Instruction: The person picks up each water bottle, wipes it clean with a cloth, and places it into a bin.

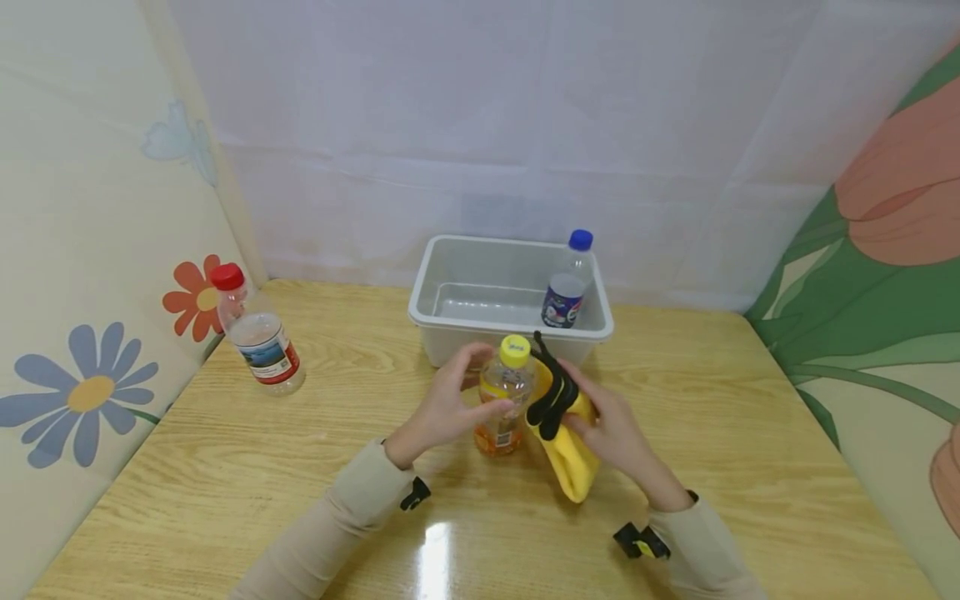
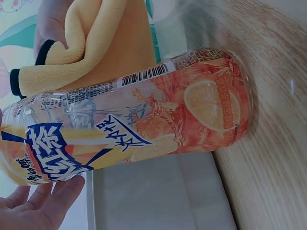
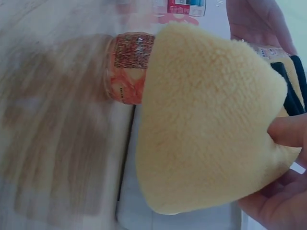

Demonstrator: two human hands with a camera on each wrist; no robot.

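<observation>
My left hand (image 1: 450, 408) is around a clear plastic bottle (image 1: 495, 392) with a yellow cap and an orange label. Its thumb crosses the near side, and the fingertips (image 2: 67, 191) touch the far side in the left wrist view. The bottle is nearly upright, its base at or close to the table. Just right of it, my right hand (image 1: 611, 425) grips a folded yellow fleecy cloth (image 1: 573, 458) with a black edge (image 1: 551, 400). In the right wrist view the cloth (image 3: 211, 124) covers part of the bottle, and the thumb and fingers pinch it.
Behind the hands stands a grey plastic bin (image 1: 480, 325), with a blue-capped bottle (image 1: 566, 292) leaning in its right end. A red-capped bottle (image 1: 262, 342) stands at the table's left side. The wooden table (image 1: 322, 467) meets patterned cloth walls at both sides.
</observation>
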